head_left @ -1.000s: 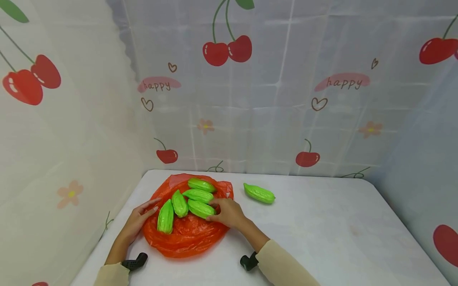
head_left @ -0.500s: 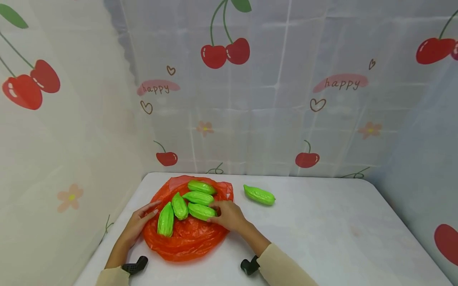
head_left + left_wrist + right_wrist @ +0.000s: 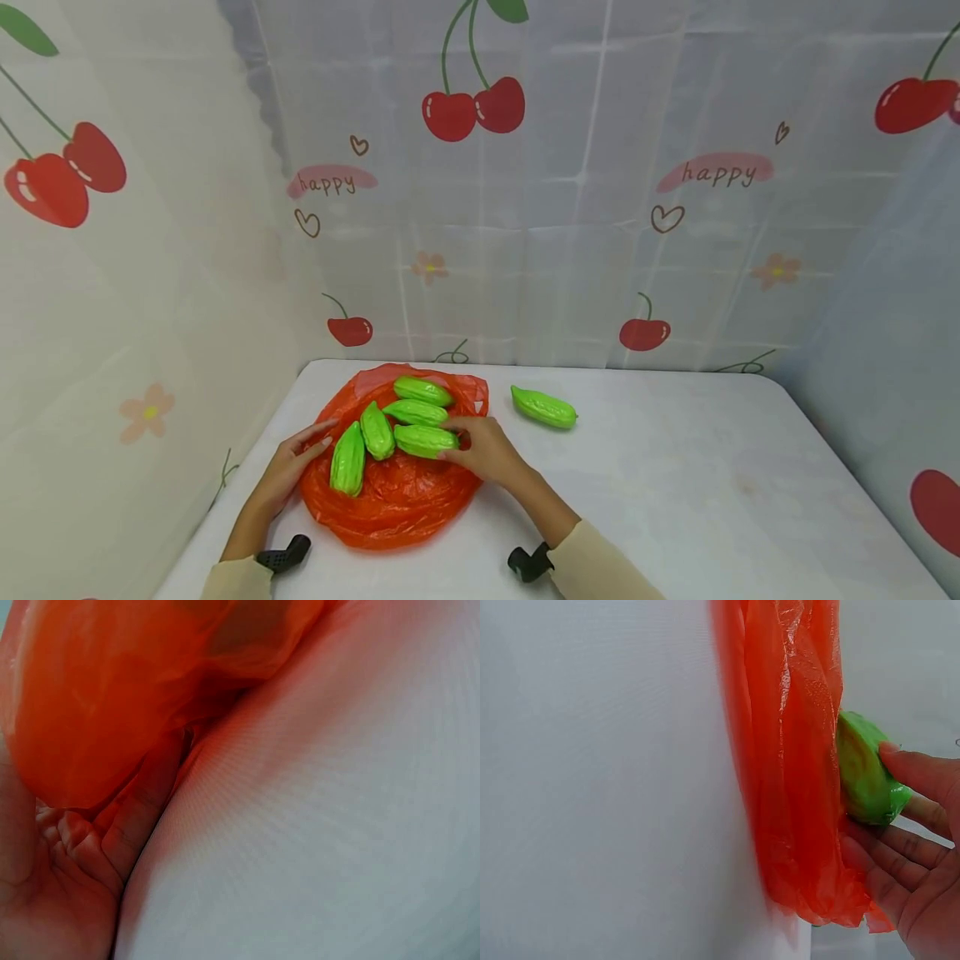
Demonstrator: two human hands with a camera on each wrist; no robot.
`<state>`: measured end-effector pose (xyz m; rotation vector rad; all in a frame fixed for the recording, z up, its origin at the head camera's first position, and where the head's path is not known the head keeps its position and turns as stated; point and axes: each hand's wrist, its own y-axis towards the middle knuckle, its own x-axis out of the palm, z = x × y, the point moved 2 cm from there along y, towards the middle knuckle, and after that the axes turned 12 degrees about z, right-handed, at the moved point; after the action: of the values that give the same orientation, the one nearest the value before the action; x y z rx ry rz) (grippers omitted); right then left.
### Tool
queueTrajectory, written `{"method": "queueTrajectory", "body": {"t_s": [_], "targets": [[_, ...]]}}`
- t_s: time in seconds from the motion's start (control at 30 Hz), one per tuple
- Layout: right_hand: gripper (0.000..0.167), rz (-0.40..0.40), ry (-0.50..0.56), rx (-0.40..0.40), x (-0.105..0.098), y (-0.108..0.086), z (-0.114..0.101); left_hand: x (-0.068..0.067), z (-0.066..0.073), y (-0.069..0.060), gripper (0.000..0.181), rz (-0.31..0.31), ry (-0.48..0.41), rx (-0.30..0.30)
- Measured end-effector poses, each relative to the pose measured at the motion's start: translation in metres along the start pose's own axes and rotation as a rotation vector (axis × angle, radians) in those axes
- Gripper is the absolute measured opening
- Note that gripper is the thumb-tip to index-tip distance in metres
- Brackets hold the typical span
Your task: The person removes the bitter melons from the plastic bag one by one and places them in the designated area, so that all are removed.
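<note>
An orange-red plastic bag lies spread on the table at left, with several bright green, ridged bitter melons on it. My right hand pinches the right end of the nearest right one, a bitter melon lying sideways. In the right wrist view the thumb presses on that bitter melon, with the fingers at its other side, against the bag. My left hand rests at the bag's left edge, fingers extended along it. The left wrist view has the bag between thumb and fingers; some fingertips are hidden.
A single bitter melon lies on the white table, right of the bag. Another bitter melon is upright on the bag near my left hand. A cherry-print curtain surrounds the table's back and sides.
My right hand has shifted slightly right, and the bitter melon it pinches has slid a little the same way. My left hand has stayed in place at the bag.
</note>
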<state>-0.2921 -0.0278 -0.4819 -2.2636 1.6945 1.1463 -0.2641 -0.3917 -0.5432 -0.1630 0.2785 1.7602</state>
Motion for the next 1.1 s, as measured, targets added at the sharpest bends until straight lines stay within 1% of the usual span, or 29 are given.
{"method": "queueTrajectory", "body": {"t_s": [0.2, 0.37, 0.63, 0.77, 0.97, 1.1], "targets": [[0.042, 0.018, 0.038, -0.014, -0.007, -0.006, -0.006, 0.000, 0.000, 0.001, 0.053, 0.003, 0.005, -0.006], [0.042, 0.032, 0.059, -0.035, -0.016, -0.013, -0.015, 0.000, 0.001, 0.001, 0.055, 0.009, 0.028, -0.006], [0.044, 0.047, 0.073, -0.051, -0.033, -0.023, -0.029, 0.000, 0.000, 0.001, 0.054, 0.008, 0.014, -0.011], [0.045, 0.057, 0.076, -0.050, -0.043, -0.027, -0.033, 0.000, 0.000, 0.001, 0.055, 0.008, 0.025, -0.017], [0.044, 0.068, 0.060, -0.063, -0.054, -0.030, -0.035, 0.000, 0.001, 0.002, 0.055, 0.014, 0.012, -0.013], [0.043, 0.071, 0.073, -0.060, -0.061, -0.035, -0.036, 0.000, 0.002, 0.001, 0.055, 0.003, 0.016, -0.004]]}}
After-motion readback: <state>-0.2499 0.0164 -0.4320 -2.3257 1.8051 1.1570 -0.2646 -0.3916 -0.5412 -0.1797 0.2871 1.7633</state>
